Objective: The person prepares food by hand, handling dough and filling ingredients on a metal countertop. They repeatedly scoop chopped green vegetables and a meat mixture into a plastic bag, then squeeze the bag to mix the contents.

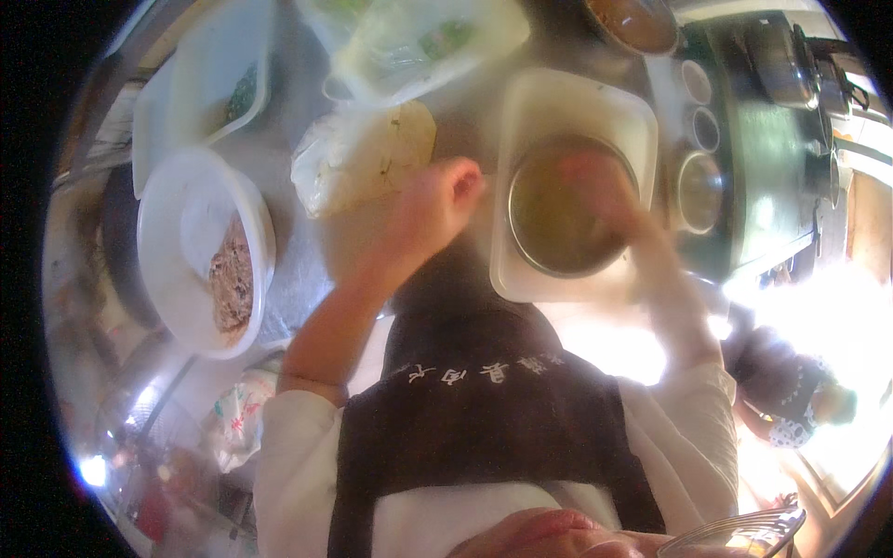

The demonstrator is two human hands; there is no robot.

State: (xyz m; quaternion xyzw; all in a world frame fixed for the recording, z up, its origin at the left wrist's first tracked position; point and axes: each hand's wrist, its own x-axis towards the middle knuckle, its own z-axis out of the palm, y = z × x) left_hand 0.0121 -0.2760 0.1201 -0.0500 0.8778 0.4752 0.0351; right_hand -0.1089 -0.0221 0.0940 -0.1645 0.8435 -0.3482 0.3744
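My left hand [457,188] is curled above the counter, just right of a plastic-wrapped pale block or bag [366,157]. Whether something small lies in its fingers cannot be made out. My right hand [596,181], blurred, is over or inside a round metal bowl [558,244]; its fingers are indistinct. That bowl stands in a white rectangular plastic tub [516,111]. At the left, a big round white basin [188,230] holds a mass of minced meat or a similar filling [234,286].
White plastic tubs with greens [446,42] stand at the far side, with another tub [202,77] at the far left. A brown bowl [635,24] is at the top. Small containers [700,192] and metal pots [781,59] line the right. Another person [781,383] is at lower right.
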